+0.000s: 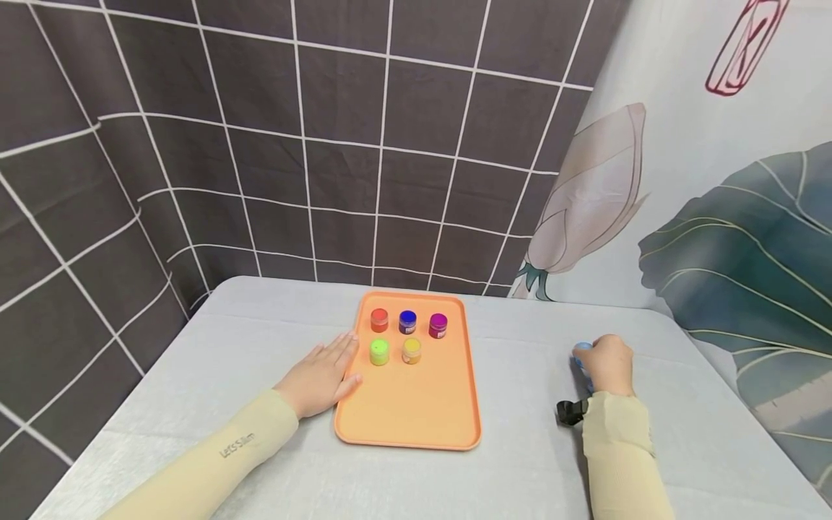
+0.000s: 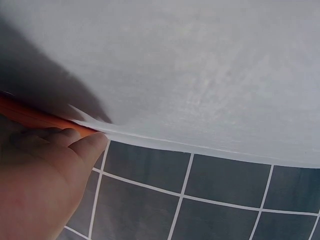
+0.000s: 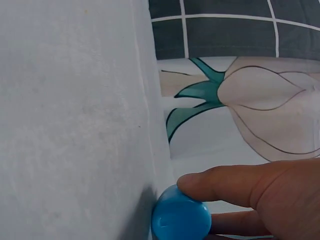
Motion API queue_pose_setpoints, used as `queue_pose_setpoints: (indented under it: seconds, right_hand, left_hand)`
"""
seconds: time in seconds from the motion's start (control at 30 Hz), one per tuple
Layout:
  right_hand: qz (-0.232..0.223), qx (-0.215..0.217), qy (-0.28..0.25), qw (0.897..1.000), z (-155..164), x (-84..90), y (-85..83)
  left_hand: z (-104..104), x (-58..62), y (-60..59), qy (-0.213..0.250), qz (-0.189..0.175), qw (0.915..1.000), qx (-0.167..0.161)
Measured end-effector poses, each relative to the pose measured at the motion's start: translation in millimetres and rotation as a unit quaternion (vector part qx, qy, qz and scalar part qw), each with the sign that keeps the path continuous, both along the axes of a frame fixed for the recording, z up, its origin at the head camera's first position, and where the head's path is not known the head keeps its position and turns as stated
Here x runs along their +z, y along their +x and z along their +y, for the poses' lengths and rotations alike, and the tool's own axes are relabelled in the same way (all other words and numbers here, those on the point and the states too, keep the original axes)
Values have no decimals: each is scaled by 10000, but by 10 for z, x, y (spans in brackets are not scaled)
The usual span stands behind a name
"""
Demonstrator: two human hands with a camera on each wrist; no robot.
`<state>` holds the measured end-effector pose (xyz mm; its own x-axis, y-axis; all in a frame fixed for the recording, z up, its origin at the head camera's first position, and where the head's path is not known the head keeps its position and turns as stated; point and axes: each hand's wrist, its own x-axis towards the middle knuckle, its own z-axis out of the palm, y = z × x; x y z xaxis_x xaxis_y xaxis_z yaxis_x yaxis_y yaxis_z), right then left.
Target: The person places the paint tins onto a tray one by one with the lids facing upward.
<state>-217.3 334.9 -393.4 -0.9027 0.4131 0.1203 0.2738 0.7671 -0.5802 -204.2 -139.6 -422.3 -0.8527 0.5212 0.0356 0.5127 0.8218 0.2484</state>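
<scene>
My left hand (image 1: 325, 375) lies at the left rim of an orange tray (image 1: 416, 419), fingers extended along the edge and thumb pointing inward. In the left wrist view the same hand (image 2: 40, 185) touches the tray's side (image 2: 40, 117). Small paint jars stand in the tray's far half: red (image 1: 380, 320), blue (image 1: 407, 322) and purple (image 1: 438, 326) behind, green (image 1: 379, 352) and yellow (image 1: 412, 351) in front. Over at the right, my right hand (image 1: 609, 363) grips a glossy blue round-ended object (image 3: 181, 215) between thumb and fingers, close over the table; the hand hides much of it.
A pale grey cloth covers the table (image 1: 520, 390). Dark tiled-pattern fabric (image 1: 338, 180) hangs behind and to the left, with flower-printed fabric (image 1: 598, 188) at the right. A black wrist strap (image 1: 572, 412) sits on my right wrist.
</scene>
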Motion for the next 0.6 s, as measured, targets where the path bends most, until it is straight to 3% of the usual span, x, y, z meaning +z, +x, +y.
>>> queue_pose_setpoints:
  seconds: [0.3, 0.6]
  right_hand:
    - [136, 0, 5, 9999, -46, -9, -4]
    - [437, 268, -92, 9986, -184, 36, -40]
  left_hand:
    - [1, -1, 6, 24, 36, 10000, -48]
    - [-5, 8, 13, 39, 70, 10000, -39]
